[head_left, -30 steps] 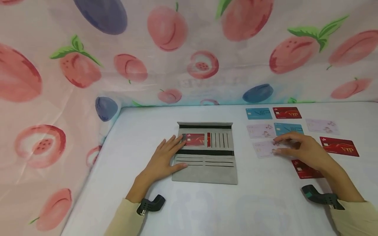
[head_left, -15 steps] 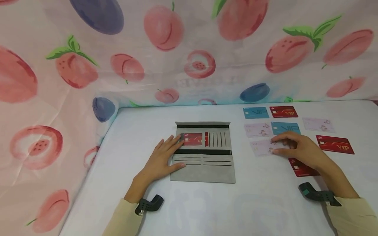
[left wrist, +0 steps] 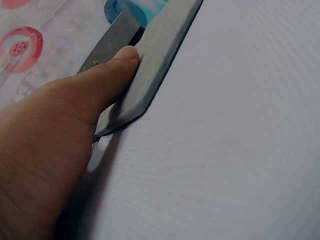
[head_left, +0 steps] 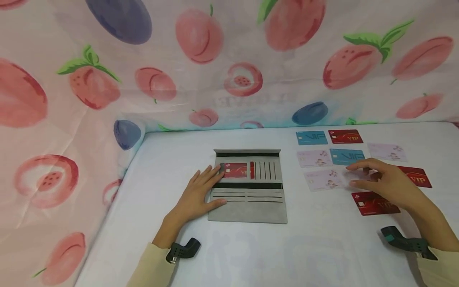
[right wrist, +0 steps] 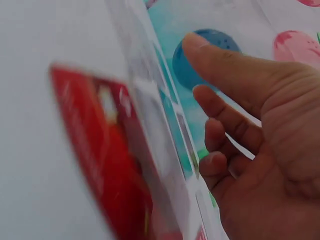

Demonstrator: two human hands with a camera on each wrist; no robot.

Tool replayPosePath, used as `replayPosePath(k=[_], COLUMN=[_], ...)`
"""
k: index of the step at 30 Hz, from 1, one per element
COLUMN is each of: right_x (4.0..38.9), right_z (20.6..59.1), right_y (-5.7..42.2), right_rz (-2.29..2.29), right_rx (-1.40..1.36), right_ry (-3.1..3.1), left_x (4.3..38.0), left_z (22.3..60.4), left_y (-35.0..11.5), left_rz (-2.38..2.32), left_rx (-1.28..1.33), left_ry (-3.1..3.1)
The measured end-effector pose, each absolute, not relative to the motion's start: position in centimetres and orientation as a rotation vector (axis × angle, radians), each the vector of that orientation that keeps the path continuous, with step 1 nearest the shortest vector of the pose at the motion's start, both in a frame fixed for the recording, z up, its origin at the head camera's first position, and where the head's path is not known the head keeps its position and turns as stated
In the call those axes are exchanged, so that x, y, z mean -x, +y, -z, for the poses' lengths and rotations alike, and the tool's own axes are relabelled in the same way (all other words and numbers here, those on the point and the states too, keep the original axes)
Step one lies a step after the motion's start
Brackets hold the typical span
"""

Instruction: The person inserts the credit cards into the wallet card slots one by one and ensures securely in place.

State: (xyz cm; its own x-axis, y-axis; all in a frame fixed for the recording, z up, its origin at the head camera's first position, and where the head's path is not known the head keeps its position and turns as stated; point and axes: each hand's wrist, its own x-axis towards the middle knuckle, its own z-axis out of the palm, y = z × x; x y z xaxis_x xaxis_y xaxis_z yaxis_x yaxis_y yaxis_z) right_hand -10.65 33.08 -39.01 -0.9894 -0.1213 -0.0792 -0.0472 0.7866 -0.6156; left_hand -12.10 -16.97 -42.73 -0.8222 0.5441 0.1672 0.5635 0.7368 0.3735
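A grey card wallet (head_left: 247,215) lies unfolded on the white table, with a red VIP card (head_left: 236,170) in its upper window. My left hand (head_left: 197,195) rests on the wallet's left side, fingers straight and spread; the left wrist view has the thumb (left wrist: 120,62) along the wallet's edge. My right hand (head_left: 391,183) hovers over the loose cards, thumb and index finger apart with nothing between them. Left of its fingertips lies a pale pink card (head_left: 322,180). Below the hand is a red VIP card (head_left: 374,204), while another red card (head_left: 417,176) is partly covered by it.
Farther back lie two blue VIP cards, one at the back (head_left: 312,138) and one nearer (head_left: 346,156). Beside them are a red card (head_left: 346,136) and two pale cards, left (head_left: 314,158) and right (head_left: 388,152). A fruit-print cloth (head_left: 211,83) hangs behind the table.
My right hand has drawn back to the right from the nearest pale card, uncovering more of it and of the lower red card. The left hand stays on the wallet.
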Motion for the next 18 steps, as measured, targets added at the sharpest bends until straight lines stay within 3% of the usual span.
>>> replayPosePath(k=[18], right_x=[7.4], right_z=[41.2], right_y=[37.4], right_rz=[0.899], right_rx=[0.212], right_ry=[2.838], left_x=[12.1], left_z=[42.8], left_y=[-16.9], left_rz=[0.64], left_rx=[0.914], left_ry=[-2.881])
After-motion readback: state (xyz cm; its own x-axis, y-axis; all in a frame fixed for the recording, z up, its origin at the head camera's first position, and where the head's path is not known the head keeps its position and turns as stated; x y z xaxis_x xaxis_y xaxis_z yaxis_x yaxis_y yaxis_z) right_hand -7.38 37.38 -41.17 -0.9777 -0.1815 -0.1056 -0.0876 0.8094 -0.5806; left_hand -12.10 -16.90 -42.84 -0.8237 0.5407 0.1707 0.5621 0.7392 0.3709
